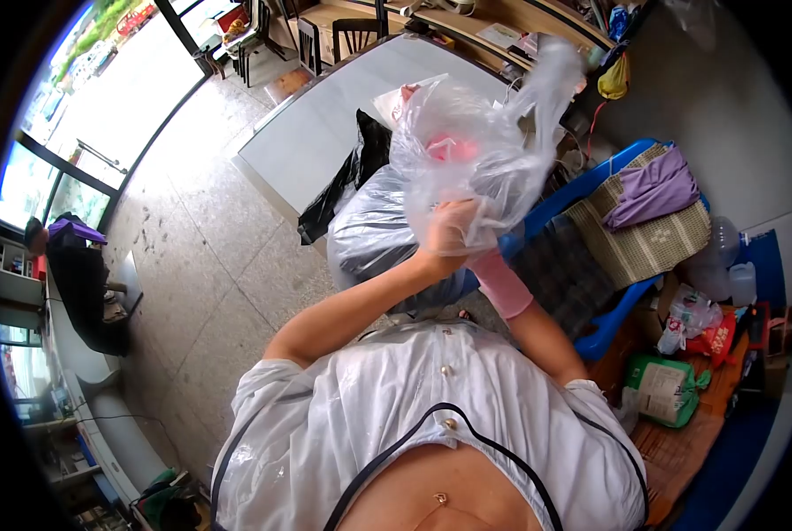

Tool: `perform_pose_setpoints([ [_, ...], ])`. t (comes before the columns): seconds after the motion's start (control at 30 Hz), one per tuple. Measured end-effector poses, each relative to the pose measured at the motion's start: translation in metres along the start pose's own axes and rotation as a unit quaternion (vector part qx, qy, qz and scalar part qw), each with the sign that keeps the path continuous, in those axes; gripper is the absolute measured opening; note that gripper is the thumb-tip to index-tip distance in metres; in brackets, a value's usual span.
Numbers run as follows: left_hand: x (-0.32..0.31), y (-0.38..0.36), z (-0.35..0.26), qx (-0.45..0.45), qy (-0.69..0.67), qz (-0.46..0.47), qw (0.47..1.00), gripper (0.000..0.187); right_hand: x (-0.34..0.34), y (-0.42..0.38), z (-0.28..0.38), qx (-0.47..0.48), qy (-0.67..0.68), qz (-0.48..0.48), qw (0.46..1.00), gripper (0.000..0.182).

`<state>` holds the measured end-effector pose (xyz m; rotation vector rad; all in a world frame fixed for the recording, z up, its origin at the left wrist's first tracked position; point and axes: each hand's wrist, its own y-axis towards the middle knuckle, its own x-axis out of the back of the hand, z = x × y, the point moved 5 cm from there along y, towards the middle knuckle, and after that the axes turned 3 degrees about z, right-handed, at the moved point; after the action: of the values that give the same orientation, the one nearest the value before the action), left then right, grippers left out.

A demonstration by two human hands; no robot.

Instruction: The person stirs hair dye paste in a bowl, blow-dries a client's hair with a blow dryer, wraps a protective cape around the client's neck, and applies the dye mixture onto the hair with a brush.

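A clear plastic bag billows upward in front of me, its top smeared by motion. My left hand is closed on the gathered plastic. My right hand is hidden behind the bag and my left hand; only its wrist, in a pink sleeve, shows. Something pink shows through the film. Below and left of my hands sits a large, full, silvery translucent bag, with a black plastic bag beside it at the table edge.
A grey-white table stands ahead. To the right, a blue plastic seat holds a woven mat and purple cloth. A green package lies at lower right. Tiled floor and glass doors are at left.
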<state>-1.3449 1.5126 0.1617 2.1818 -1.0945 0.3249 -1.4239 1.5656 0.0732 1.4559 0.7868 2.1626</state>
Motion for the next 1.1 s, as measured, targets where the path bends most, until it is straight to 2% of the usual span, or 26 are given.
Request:
perform_pose_setpoints([
  [0.07,0.0,-0.004,0.005,-0.017,0.015,0.015,1.0,0.039,-0.009,-0.005,-0.009,-0.007,-0.1,-0.018,0.995,0.061],
  [0.13,0.023,-0.002,-0.019,-0.102,-0.096,0.068,0.988,0.034,-0.01,-0.003,-0.017,-0.01,-0.2,-0.036,0.979,0.047],
  [0.17,0.033,-0.004,-0.012,-0.088,-0.043,0.113,0.989,0.036,-0.007,-0.001,-0.022,-0.012,-0.231,-0.04,0.972,0.047],
  [0.2,0.053,-0.004,0.0,0.014,-0.089,0.086,0.992,0.038,-0.004,-0.003,-0.026,-0.016,-0.238,-0.039,0.97,0.046],
  [0.23,0.081,-0.002,0.008,0.08,-0.071,0.08,0.991,0.043,-0.001,-0.005,-0.029,-0.02,-0.235,-0.033,0.971,0.045],
  [0.3,0.115,-0.006,0.073,0.075,0.067,-0.036,0.994,0.082,0.002,-0.01,-0.03,-0.025,-0.221,-0.02,0.975,0.043],
  [0.33,0.124,-0.004,0.075,0.082,0.15,-0.071,0.983,0.104,0.001,-0.011,-0.029,-0.026,-0.211,-0.014,0.977,0.042],
  [0.4,0.107,0.007,0.1,0.046,0.106,-0.033,0.993,0.11,-0.002,-0.012,-0.028,-0.029,-0.187,0.001,0.982,0.041],
  [0.47,0.066,0.014,0.107,0.129,-0.052,0.074,0.987,0.099,-0.004,-0.01,-0.028,-0.035,-0.158,0.016,0.987,0.039],
  [0.5,0.044,0.017,0.105,0.176,-0.077,0.15,0.97,0.089,-0.003,-0.008,-0.029,-0.044,-0.135,0.028,0.99,0.038],
  [0.57,0.007,0.022,0.104,0.108,-0.085,0.159,0.978,0.074,0.002,-0.002,-0.032,-0.074,-0.068,0.053,0.993,0.036],
  [0.6,-0.004,0.017,0.102,-0.006,-0.069,0.093,0.993,0.07,0.007,0.001,-0.032,-0.096,-0.025,0.066,0.993,0.036],
  [0.67,0.012,0.018,0.044,0.033,-0.1,0.101,0.989,0.057,0.013,0.008,-0.027,-0.139,0.063,0.086,0.985,0.034],
  [0.73,0.003,0.019,0.021,0.014,-0.098,0.16,0.982,0.042,0.012,0.018,-0.023,-0.157,0.124,0.089,0.976,0.032],
  [0.8,-0.014,0.019,0.004,-0.07,0.006,0.129,0.989,0.033,0.002,0.028,-0.022,-0.158,0.159,0.086,0.971,0.031],
  [0.83,-0.016,0.02,0.004,-0.082,-0.002,0.117,0.99,0.027,-0.001,0.029,-0.021,-0.162,0.173,0.085,0.968,0.03],
  [0.93,0.006,0.015,-0.001,-0.068,-0.066,0.095,0.991,0.029,-0.011,0.034,-0.019,-0.172,0.23,0.086,0.954,0.028],
  [0.97,0.026,0.004,-0.001,-0.021,-0.14,0.098,0.985,0.035,-0.013,0.034,-0.019,-0.18,0.254,0.089,0.946,0.027],
  [1.0,0.048,-0.006,-0.003,-0.005,-0.167,0.103,0.981,0.05,-0.015,0.034,-0.019,-0.188,0.28,0.092,0.937,0.026],
  [1.07,0.085,-0.037,0.021,-0.01,-0.136,0.043,0.99,0.1,-0.017,0.035,-0.021,-0.208,0.35,0.096,0.908,0.024],
  [1.1,0.08,-0.054,0.047,0.011,-0.064,0.04,0.997,0.109,-0.02,0.036,-0.022,-0.218,0.39,0.096,0.889,0.024],
])
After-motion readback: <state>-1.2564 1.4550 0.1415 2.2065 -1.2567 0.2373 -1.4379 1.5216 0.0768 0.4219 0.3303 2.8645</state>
